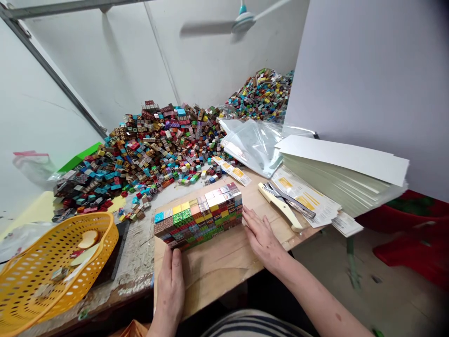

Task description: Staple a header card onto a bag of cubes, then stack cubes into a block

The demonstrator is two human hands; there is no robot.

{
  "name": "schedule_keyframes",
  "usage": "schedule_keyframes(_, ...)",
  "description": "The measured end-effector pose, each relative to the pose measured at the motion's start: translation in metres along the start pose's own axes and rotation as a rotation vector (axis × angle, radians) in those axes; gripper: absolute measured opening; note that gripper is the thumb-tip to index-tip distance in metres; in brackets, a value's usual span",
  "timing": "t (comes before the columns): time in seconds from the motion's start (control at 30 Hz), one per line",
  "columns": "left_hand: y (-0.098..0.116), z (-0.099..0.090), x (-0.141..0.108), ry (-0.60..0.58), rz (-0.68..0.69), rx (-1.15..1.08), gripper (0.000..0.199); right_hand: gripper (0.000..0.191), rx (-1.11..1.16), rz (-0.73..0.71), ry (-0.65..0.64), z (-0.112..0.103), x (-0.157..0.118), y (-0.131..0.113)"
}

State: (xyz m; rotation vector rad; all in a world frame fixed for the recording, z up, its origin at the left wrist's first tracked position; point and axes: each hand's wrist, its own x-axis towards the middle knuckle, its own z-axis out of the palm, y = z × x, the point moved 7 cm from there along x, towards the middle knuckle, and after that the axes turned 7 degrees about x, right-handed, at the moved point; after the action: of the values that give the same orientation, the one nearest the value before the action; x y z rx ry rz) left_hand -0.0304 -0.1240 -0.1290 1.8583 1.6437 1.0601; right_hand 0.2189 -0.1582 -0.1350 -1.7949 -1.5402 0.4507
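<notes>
A long block made of many small patterned cubes stands on a wooden board. My left hand is at the block's near left corner, fingers together and pointing forward, palm turned inward. At the block's right end, my right hand rests with its fingers stretched out, the fingertips against or very close to the end face. Neither hand is wrapped round anything. The top of the block shows blue, yellow, green and pale cubes in rows.
Loose cubes are heaped behind the board. A yellow basket stands at left. On the right lie a cream-handled stapler, metal scissors, printed labels, clear plastic bags and stacked sheets.
</notes>
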Motion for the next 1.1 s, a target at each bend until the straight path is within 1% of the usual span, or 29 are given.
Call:
schedule_keyframes(0.1, -0.002, 0.000, 0.000, -0.004, -0.006, -0.002, 0.047, 0.050, 0.012, 0.014, 0.005, -0.002, -0.001, -0.001)
schedule_keyframes(0.23, -0.004, 0.001, 0.000, -0.020, -0.038, -0.001, 0.047, 0.052, 0.056, 0.013, 0.031, -0.011, -0.002, -0.005)
schedule_keyframes(0.5, -0.005, 0.001, 0.000, -0.010, -0.010, -0.035, 0.044, 0.049, 0.068, -0.044, 0.058, -0.017, -0.004, -0.016)
schedule_keyframes(0.6, 0.000, -0.001, -0.001, 0.015, -0.008, -0.030, 0.044, 0.049, 0.093, -0.044, 0.069, -0.021, -0.006, -0.019)
schedule_keyframes(0.8, 0.007, -0.002, -0.003, 0.001, -0.033, -0.005, 0.046, 0.051, 0.177, -0.094, 0.095, -0.030, -0.008, -0.032)
schedule_keyframes(0.93, 0.004, -0.001, -0.002, 0.012, -0.011, -0.029, 0.044, 0.051, 0.189, -0.106, 0.108, -0.032, -0.008, -0.035)
schedule_keyframes(1.1, -0.001, 0.000, -0.001, 0.013, 0.011, -0.046, 0.043, 0.051, 0.249, -0.118, 0.143, -0.039, -0.008, -0.042)
